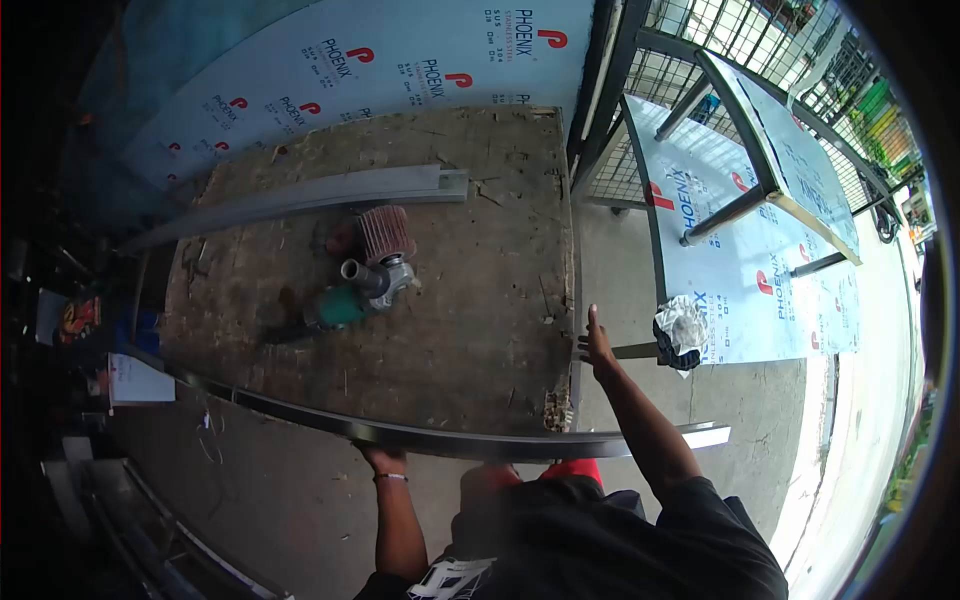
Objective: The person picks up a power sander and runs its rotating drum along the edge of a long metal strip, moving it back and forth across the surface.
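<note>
A long, shiny metal bar (450, 440) runs along the table's near edge, its bright end sticking out past the right corner. My left hand (382, 458) grips it from the near side; the bar hides most of the fingers. Beyond the table's right edge, my right hand (596, 342) is held out with fingers extended, nothing in it. That forearm passes over the bar toward its right end. On the wooden tabletop (480, 330) lies a green-bodied power grinder (345, 305), beside a ridged reddish-brown block or wheel (388, 233).
Two grey metal channels (400, 187) lie across the table's back. Film-covered steel sheet (440, 65) stands behind. At right are a film-covered steel table (720, 290), a crumpled silvery bundle (684, 328) and a wire-mesh fence (690, 60). Metal frames (130, 510) stand lower left.
</note>
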A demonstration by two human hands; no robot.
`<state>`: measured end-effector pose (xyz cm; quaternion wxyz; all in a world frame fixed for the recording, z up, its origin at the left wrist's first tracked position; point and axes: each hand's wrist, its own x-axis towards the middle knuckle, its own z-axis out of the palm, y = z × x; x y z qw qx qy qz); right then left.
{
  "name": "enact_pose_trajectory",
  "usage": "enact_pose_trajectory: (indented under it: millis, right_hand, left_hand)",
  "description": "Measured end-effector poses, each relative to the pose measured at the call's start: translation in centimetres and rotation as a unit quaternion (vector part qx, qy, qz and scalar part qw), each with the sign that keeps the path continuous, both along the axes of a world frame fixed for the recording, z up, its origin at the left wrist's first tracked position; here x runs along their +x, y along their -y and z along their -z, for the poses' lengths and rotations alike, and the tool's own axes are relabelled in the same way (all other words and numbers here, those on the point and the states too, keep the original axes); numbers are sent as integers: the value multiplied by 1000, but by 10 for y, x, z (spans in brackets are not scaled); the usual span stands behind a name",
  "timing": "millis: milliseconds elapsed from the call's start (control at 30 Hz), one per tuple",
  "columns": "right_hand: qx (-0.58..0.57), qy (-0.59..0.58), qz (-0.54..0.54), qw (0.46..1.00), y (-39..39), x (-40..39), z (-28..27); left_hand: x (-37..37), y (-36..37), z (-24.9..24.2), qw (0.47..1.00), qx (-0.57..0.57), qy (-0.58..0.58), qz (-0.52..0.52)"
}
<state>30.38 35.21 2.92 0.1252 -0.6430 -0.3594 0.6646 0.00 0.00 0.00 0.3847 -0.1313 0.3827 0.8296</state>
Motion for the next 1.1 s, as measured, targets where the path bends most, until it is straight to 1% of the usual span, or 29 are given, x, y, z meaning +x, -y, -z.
enact_pose_trajectory:
  millis: [33, 67, 100, 133, 167, 200, 267, 333, 400, 433, 467, 500, 533, 567, 633, 667, 700, 767, 800, 833, 867, 967, 1100]
  right_hand:
    - [-14, -13, -3, 1000, -3, 2, 4]
    - [2, -13, -11, 1000, -15, 2, 17]
    - [-110, -233, -19, 966, 36, -45, 50]
    - [-160, -401, -31, 901, 27, -40, 59]
    - [-157, -394, -48, 904, 17, -21, 65]
    - [-133, -398, -20, 908, 2, -1, 64]
    - [-112, -443, 7, 890, -19, -20, 71]
    - [-137, -476, 15, 868, -6, -41, 76]
    - [-166, -505, 3, 847, -9, -42, 74]
    - [-180, -521, -1, 834, -9, -42, 78]
    - [-188, -522, -19, 832, -4, -43, 80]
    - [-156, -507, 0, 848, -3, -42, 83]
    - [-121, -490, 23, 863, -5, -44, 84]
    - [-122, -490, 15, 863, -7, -46, 87]
    - [-141, -459, 34, 876, -13, -46, 99]
    - [-142, -459, 26, 877, -14, -48, 105]
    - [-151, -453, 23, 878, -16, -45, 116]
    - [-158, -449, 14, 879, -18, -40, 124]
    - [-155, -452, -2, 878, -20, -42, 123]
    - [-154, -451, -15, 879, -17, -43, 111]
    - [-175, -438, -3, 882, -15, -41, 98]
    - [-161, -426, -35, 890, -19, -41, 90]
    - [-178, -425, -27, 887, -16, -43, 77]
  left_hand:
    - [10, -20, -4, 999, 29, -11, -20]
    - [17, -34, 0, 998, 53, -20, -40]
    - [-26, 20, -47, 997, -1, -64, -45]
    - [-23, 16, -36, 997, 33, -45, -61]
    - [-11, 7, -21, 994, 69, -24, -81]
    - [7, -3, -3, 991, 80, -19, -105]
    - [-6, -2, 22, 992, -9, -118, -50]
    - [-24, 24, 77, 981, -128, -64, -129]
    - [-27, 24, 75, 986, -64, -17, -151]
    - [-26, 26, 68, 982, -63, -25, -177]
    - [-23, 25, 61, 980, -83, -11, -181]
    - [-21, 18, 54, 979, -100, 4, -179]
    - [-14, 8, 33, 972, -116, -3, -203]
    - [-18, 5, 28, 971, -113, -3, -210]
    - [-16, 9, 37, 964, -167, 53, -200]
    - [-19, 10, 39, 958, -200, 50, -199]
    - [-18, 15, 44, 957, -198, 51, -206]
    - [-18, 17, 49, 959, -209, 52, -182]
    - [-21, 12, 44, 960, -202, 50, -188]
    - [-18, 9, 39, 955, -219, 54, -193]
    - [-17, 8, 33, 950, -236, 57, -198]
    - [-21, 10, 45, 941, -257, 89, -200]
    - [-20, 11, 43, 940, -267, 83, -195]
